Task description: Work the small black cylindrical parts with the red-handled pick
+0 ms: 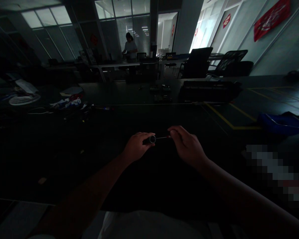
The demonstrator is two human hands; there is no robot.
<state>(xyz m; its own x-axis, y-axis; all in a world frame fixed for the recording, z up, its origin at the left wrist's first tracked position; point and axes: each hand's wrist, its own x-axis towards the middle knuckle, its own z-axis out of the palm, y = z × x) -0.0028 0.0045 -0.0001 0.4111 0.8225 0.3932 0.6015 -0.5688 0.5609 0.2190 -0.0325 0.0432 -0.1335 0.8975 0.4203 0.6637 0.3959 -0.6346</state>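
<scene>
My left hand (137, 146) is closed around a small dark cylinder (152, 139) with a pale ring on its round end face, held above the dark table. Its kind is hard to make out in the dim light. With its thumb and fingers pinched, my right hand (188, 146) grips a slim screwdriver (162, 137). A bit of red shows at the fingertips, and most of its handle is hidden in the hand. The thin shaft points left and reaches to the edge of the cylinder; whether the tip touches it I cannot tell.
A long black case (210, 91) lies at the back right, with small circuit boards (161, 98) beside it. A blue bag (281, 123) rests on the right. Cluttered items (72, 103) lie at the left. A person (130, 46) stands behind a far desk.
</scene>
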